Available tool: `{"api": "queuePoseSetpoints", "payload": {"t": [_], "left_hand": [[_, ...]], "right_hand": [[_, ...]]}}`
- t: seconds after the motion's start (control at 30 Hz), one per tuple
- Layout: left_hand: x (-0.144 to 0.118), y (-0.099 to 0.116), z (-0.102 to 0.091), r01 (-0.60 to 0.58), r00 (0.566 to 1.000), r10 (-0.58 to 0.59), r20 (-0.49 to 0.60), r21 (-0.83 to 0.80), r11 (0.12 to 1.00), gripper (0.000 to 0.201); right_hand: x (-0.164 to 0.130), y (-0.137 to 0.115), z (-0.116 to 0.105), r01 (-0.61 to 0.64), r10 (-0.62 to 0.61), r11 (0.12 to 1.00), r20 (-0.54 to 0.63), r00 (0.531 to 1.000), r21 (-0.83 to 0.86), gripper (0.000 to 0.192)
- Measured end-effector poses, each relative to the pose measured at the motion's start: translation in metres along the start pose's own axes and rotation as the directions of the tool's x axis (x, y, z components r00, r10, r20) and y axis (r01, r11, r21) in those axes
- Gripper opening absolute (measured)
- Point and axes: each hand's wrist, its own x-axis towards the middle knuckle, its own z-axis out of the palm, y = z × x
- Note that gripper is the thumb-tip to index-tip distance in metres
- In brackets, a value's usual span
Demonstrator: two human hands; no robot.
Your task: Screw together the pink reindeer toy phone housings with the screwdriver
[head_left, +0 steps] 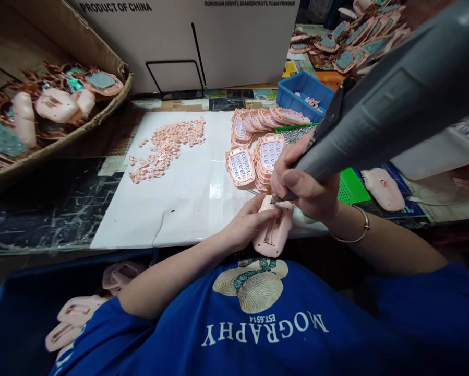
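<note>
A worker's left hand (250,222) curls its fingers around a smooth pink plastic shell (274,233), rounded like a toy phone back, held at the near edge of a white sheet (179,203). The right hand (302,180) wraps closed around a grey electric screwdriver (391,104), its tip pressed to the shell's upper end. Stacked pink keypad fronts (257,156) with pale buttons lie just beyond; a scatter of small pink pieces (166,146), possibly buttons, lies further left. A white carton (218,42) reads "PRODUCT OF CHINA"; the blue shirt (265,324) reads "MOGRAPHY".
</note>
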Motion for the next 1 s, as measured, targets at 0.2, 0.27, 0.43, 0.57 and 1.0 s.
{"api": "queuePoseSetpoints", "payload": {"t": [0.2, 0.27, 0.43, 0.57, 1.0], "left_hand": [[-0.014, 0.008, 0.001, 0.021, 1.000, -0.021, -0.003, 0.064, 0.998, 0.038], [-0.023, 0.007, -0.003, 0.139, 0.987, -0.141, 0.078, 0.030, 0.990, 0.038], [-0.033, 0.002, -0.011, 0.381, 0.893, -0.351, 0.282, -0.057, 0.923, 0.040], [-0.025, 0.009, -0.009, 0.207, 0.965, -0.171, 0.198, -0.174, 0.963, 0.043], [-0.010, 0.012, -0.015, -0.089, 0.992, 0.060, -0.113, -0.266, 0.960, 0.037]], "right_hand": [[0.033, -0.027, -0.020, 0.247, -0.241, 0.968, -0.137, 0.961, 0.032, 0.027], [0.050, -0.023, -0.039, 0.309, -0.338, 0.940, -0.255, 0.906, -0.146, 0.024], [0.087, 0.026, -0.091, 0.197, -0.301, 0.934, -0.359, 0.883, -0.298, 0.040], [0.097, 0.053, -0.102, 0.166, -0.263, 0.950, -0.390, 0.882, -0.265, 0.051], [0.097, 0.063, -0.104, 0.097, -0.197, 0.964, -0.422, 0.885, -0.247, 0.051]]}}
